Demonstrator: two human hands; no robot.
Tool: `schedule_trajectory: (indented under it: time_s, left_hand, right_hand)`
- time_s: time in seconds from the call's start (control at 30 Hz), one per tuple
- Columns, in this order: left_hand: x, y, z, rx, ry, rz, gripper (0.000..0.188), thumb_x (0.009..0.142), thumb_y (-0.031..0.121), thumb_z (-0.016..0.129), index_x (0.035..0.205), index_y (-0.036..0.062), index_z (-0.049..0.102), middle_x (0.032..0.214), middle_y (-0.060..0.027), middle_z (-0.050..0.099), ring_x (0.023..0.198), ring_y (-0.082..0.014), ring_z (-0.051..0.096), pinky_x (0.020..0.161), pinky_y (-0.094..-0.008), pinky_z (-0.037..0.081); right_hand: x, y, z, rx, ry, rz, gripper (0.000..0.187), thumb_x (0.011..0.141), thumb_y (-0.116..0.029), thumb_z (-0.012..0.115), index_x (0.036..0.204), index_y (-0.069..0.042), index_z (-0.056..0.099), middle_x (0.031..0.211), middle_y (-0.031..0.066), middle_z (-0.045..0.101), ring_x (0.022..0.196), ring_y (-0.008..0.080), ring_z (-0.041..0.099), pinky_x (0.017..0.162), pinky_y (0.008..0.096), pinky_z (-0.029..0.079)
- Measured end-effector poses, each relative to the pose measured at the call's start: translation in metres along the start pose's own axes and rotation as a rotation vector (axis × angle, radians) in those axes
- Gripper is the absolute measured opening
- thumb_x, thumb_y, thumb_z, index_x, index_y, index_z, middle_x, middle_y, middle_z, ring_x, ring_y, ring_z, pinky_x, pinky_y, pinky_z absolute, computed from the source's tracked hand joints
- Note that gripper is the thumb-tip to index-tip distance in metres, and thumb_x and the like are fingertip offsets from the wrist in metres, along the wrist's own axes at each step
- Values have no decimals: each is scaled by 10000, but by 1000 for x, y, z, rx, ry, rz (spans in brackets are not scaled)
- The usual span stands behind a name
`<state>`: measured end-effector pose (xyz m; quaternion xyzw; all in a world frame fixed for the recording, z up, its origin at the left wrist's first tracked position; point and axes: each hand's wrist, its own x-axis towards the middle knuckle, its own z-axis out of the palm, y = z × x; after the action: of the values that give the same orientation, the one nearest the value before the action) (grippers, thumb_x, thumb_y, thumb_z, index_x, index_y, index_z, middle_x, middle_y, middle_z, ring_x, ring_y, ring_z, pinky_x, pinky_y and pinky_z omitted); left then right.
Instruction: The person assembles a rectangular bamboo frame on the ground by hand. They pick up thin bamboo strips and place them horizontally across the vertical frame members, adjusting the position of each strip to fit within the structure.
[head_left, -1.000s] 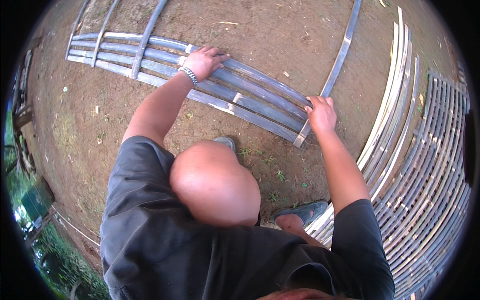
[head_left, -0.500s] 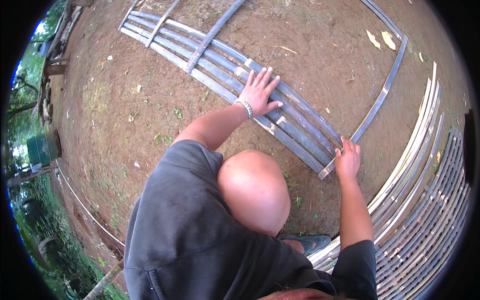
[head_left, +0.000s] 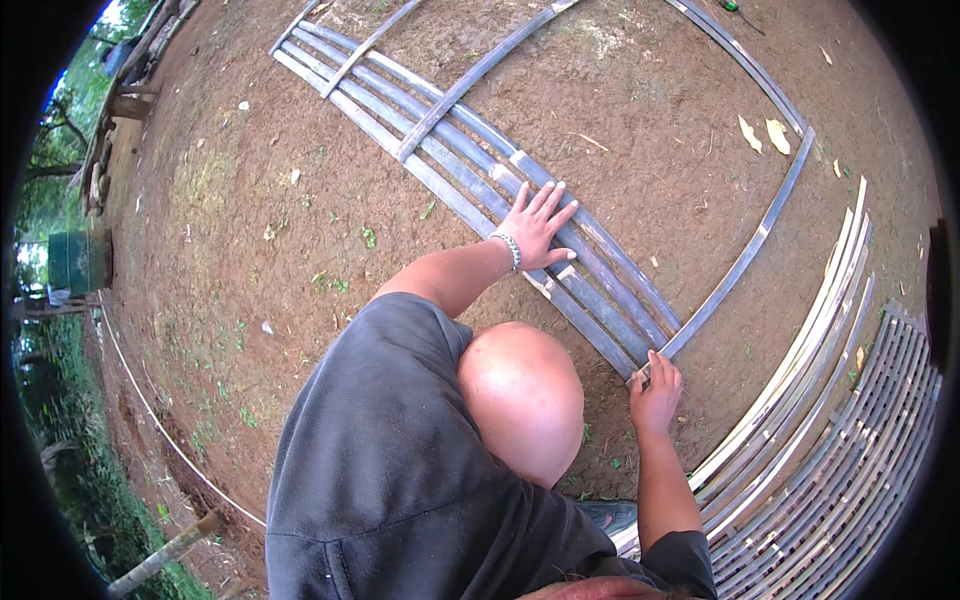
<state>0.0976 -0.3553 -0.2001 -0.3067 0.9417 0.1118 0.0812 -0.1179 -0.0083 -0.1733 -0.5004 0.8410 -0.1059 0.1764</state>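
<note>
Long grey bamboo slats (head_left: 455, 200) lie side by side on the ground, with crosspieces (head_left: 432, 128) across them. My left hand (head_left: 536, 228) rests palm down on these slats, its fingers spread. At their near end, my right hand (head_left: 656, 392) has its fingers bent around the end of the slats, by the corner where a long side strip (head_left: 745, 245) meets them. The palm and part of the grip are hidden. Pale patches show where some slats have joints or cut ends.
To the right lie a bundle of loose pale strips (head_left: 810, 335) and a finished-looking slatted panel (head_left: 845, 480). Yellow leaves (head_left: 777, 135) are scattered on the brown soil. A green container (head_left: 80, 262) stands far left, near a pale line (head_left: 165, 425) along the ground.
My right hand has shifted along the slats' end from the outer corner toward the inner one. My left hand stays flat on the slats. The whole view has shifted slightly.
</note>
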Motion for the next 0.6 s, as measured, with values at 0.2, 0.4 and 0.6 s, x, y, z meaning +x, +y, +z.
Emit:
schedule_trajectory:
  time_s: [0.2,0.4,0.6]
  left_hand:
    - [3,6,-2,35,-49,-7,901,932,717,504,1631,207,253,1698,-192,166,1577,-368,140,1257,-612,100]
    - [2,8,-3,51,-69,-6,910,936,731,485,1636,206,237,1704,-177,154,1578,-364,135,1260,-602,110]
    - [-6,11,-3,75,-72,-24,902,941,724,477,1638,205,237,1706,-181,144,1581,-352,130,1255,-603,109]
  right_hand:
    - [8,-9,-6,25,22,-27,611,801,-144,809,1376,-132,603,1390,99,590,1300,370,517,1082,512,428]
    - [3,-12,-9,36,36,-33,606,800,-138,808,1370,-122,605,1377,114,599,1288,371,527,1085,506,429]
    - [-15,-10,-16,46,18,-40,607,794,-132,803,1366,-103,603,1361,129,604,1260,372,543,1068,502,437]
